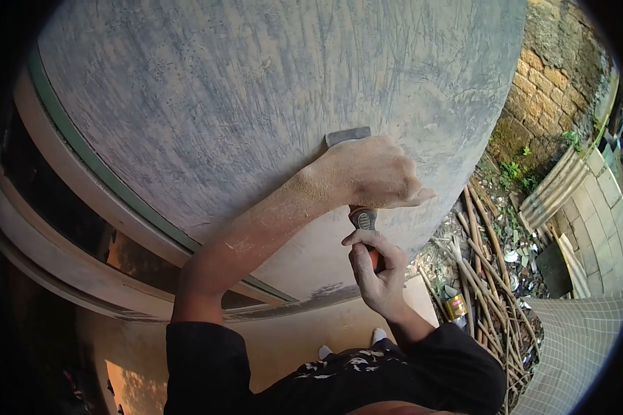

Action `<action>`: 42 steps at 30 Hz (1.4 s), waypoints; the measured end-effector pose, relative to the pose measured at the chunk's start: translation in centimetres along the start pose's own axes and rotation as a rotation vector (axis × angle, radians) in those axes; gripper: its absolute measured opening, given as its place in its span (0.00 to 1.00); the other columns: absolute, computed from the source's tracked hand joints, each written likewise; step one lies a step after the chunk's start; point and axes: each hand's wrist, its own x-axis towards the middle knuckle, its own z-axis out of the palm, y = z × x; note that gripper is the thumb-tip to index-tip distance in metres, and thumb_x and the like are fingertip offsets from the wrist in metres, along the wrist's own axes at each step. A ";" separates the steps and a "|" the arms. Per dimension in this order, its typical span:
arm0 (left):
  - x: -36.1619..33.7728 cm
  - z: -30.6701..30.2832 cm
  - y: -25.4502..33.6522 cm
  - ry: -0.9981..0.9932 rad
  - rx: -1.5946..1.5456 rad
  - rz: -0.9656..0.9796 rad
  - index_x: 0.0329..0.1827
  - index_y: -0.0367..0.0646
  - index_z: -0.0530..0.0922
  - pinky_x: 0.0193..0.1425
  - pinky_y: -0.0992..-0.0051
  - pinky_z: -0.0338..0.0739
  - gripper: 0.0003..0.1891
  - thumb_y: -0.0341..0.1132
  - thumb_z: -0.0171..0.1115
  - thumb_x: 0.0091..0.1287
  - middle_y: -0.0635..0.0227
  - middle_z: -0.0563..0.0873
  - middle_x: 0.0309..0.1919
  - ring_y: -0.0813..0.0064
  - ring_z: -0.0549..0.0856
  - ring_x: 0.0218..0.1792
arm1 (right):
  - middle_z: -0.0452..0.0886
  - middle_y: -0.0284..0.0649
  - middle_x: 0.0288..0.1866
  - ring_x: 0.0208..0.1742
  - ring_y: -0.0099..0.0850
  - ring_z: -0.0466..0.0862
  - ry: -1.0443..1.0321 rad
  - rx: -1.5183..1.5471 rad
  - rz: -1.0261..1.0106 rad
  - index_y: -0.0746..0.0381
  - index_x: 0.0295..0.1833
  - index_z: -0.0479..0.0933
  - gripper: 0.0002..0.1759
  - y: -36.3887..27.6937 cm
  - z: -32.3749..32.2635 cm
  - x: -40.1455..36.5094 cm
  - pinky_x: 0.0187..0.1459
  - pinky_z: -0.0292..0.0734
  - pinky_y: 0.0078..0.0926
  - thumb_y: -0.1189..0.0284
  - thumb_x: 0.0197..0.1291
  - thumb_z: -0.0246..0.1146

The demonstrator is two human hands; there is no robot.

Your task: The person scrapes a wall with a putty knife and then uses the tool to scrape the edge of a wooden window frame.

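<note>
A scraper (363, 220) with a black and orange handle is held against the grey, streaky wall (256, 83). Its flat metal blade edge shows just above my left hand (370, 173), which lies closed over the middle of the tool; those fingers are mostly hidden, and the thumb points right. Pale dust coats that hand and its wrist. Lower down, my right hand (381, 273) is wrapped round the handle, its thumb and forefinger near the top of the grip. The hand hides part of the orange section.
A window frame (104, 173) with a green edge runs along the left. At right, bamboo poles (481, 283) lie among rubble beside a yellow tin (455, 306). Farther right are corrugated sheets (557, 183), a stone wall (543, 86) and pale netting (574, 353).
</note>
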 end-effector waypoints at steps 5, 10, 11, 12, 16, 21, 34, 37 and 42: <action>-0.4 0.4 0.6 0.009 0.002 -0.026 0.12 0.42 0.76 0.14 0.67 0.69 0.26 0.46 0.56 0.67 0.64 0.67 0.03 0.64 0.71 0.06 | 0.67 0.26 0.17 0.16 0.13 0.63 -0.007 0.016 0.070 0.68 0.42 0.75 0.07 -0.2 0.3 -0.4 0.20 0.54 0.13 0.80 0.66 0.50; -0.6 0.4 -0.1 -0.018 -0.088 -0.006 0.16 0.42 0.80 0.13 0.69 0.68 0.21 0.44 0.57 0.67 0.65 0.69 0.04 0.66 0.71 0.07 | 0.67 0.27 0.16 0.16 0.13 0.64 -0.012 -0.007 0.045 0.68 0.41 0.75 0.07 0.4 0.1 -0.2 0.20 0.55 0.13 0.80 0.66 0.51; -0.5 0.5 -0.2 -0.016 -0.090 -0.003 0.16 0.42 0.80 0.13 0.69 0.68 0.21 0.44 0.57 0.67 0.65 0.69 0.04 0.66 0.71 0.07 | 0.67 0.27 0.16 0.16 0.13 0.64 -0.009 -0.010 0.044 0.68 0.41 0.75 0.07 0.2 0.0 -0.1 0.20 0.55 0.13 0.80 0.66 0.51; -0.6 0.7 0.0 0.009 -0.083 0.003 0.18 0.42 0.81 0.13 0.69 0.67 0.20 0.43 0.57 0.67 0.65 0.69 0.04 0.66 0.70 0.06 | 0.68 0.27 0.16 0.16 0.13 0.65 -0.018 -0.025 0.069 0.68 0.40 0.75 0.07 -0.2 -0.2 -0.2 0.20 0.55 0.13 0.80 0.66 0.51; -0.9 0.9 1.0 0.052 0.036 0.060 0.21 0.42 0.82 0.12 0.69 0.67 0.19 0.43 0.57 0.67 0.66 0.67 0.03 0.66 0.69 0.05 | 0.69 0.28 0.17 0.17 0.14 0.66 -0.039 -0.024 0.075 0.68 0.40 0.75 0.07 -0.2 -0.4 -1.1 0.21 0.57 0.13 0.80 0.65 0.51; 0.3 0.5 -0.5 0.073 0.001 0.050 0.20 0.42 0.81 0.11 0.69 0.66 0.19 0.44 0.58 0.66 0.65 0.66 0.03 0.67 0.69 0.05 | 0.70 0.28 0.20 0.20 0.13 0.67 -0.021 -0.035 0.097 0.68 0.39 0.76 0.07 -0.8 -1.5 0.8 0.23 0.57 0.13 0.81 0.64 0.52; 1.8 0.2 -0.1 0.028 -0.060 0.000 0.22 0.44 0.82 0.14 0.67 0.70 0.18 0.44 0.56 0.67 0.65 0.71 0.06 0.64 0.73 0.08 | 0.67 0.27 0.18 0.17 0.12 0.64 0.034 -0.051 0.055 0.67 0.40 0.76 0.06 -0.5 -1.6 0.5 0.20 0.53 0.12 0.80 0.66 0.52; 1.4 1.5 0.5 0.048 -0.044 0.007 0.21 0.44 0.82 0.14 0.67 0.70 0.19 0.44 0.55 0.67 0.65 0.71 0.06 0.65 0.74 0.08 | 0.66 0.27 0.17 0.16 0.13 0.64 0.048 -0.034 0.069 0.67 0.40 0.75 0.07 0.2 -1.2 -0.4 0.19 0.53 0.12 0.79 0.67 0.51; 1.3 2.6 0.6 0.081 -0.035 0.050 0.16 0.44 0.79 0.14 0.68 0.70 0.22 0.44 0.56 0.68 0.66 0.70 0.05 0.66 0.71 0.08 | 0.66 0.26 0.17 0.16 0.13 0.64 0.042 -0.117 0.064 0.67 0.39 0.75 0.07 0.5 -1.7 -0.8 0.19 0.53 0.12 0.78 0.67 0.52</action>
